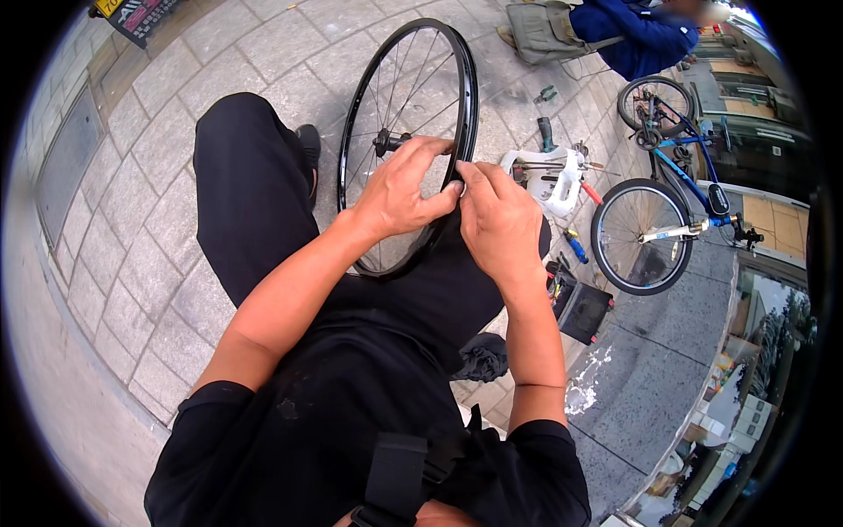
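Observation:
A black spoked bicycle wheel (pixel 470 83) stands upright between my legs, no tyre seen on its rim. Its dark hub (pixel 386 143) shows just beyond my left hand (pixel 399 191), whose fingers and thumb close around the near side of the rim. My right hand (pixel 500 220) is closed against the outer side of the same stretch of rim, thumb and forefinger pinched at its edge. The two hands' fingertips almost meet there. Whether something small, such as a strip of tape, lies between the right fingertips is hidden.
To the right lie a white plastic tray (pixel 558 180) of tools, a dark power tool (pixel 545 134), a blue-yellow screwdriver (pixel 576 247) and a black toolbox (pixel 586 312). A blue bicycle (pixel 694 180) rests farther right. A person in blue (pixel 628 39) crouches at the far right.

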Demonstrator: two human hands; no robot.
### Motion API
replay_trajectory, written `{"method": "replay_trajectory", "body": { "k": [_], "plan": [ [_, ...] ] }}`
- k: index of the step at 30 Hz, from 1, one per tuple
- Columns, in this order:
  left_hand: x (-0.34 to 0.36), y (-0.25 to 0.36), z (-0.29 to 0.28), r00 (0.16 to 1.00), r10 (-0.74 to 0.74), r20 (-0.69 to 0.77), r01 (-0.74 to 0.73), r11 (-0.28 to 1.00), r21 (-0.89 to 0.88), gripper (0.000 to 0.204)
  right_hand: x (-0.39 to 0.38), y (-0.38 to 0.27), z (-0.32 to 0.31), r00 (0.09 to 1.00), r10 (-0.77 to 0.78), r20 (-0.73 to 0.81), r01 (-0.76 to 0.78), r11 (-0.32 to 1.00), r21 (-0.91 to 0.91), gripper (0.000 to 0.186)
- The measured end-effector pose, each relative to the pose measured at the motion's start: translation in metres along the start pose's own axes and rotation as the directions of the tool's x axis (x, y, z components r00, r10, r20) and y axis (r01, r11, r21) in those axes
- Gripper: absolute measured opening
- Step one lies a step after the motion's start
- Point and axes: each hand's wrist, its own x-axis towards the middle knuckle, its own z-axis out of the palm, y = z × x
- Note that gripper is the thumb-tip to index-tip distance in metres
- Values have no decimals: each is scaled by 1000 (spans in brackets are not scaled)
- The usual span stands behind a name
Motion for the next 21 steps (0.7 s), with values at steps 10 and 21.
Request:
{"method": "replay_trajectory", "body": {
  "k": [10,21],
  "plan": [
    [0,2,7,998,-50,28,50,999,21,59,-8,6,7,993,114,-31,-106,978,182,28],
    [28,-45,6,941,-43,335,152,939,-308,30,-20,13,35,880,458,-124,-433,882,186,44]
  ]
}}
